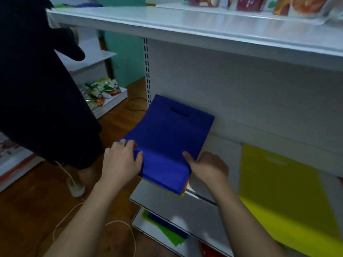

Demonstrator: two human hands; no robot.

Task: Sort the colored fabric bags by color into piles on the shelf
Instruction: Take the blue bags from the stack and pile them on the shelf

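Both hands, left (120, 160) and right (207, 167), grip blue bag (167, 138) atop stack; lower bags' colours mostly hidden.

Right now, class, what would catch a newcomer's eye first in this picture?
The blue bag at centre stands out most: it tops a mixed stack at the shelf's left end, its far end curling up against the back panel. The left hand and right hand grip its near corners. To the right, a yellow bag lies flat on the same shelf.
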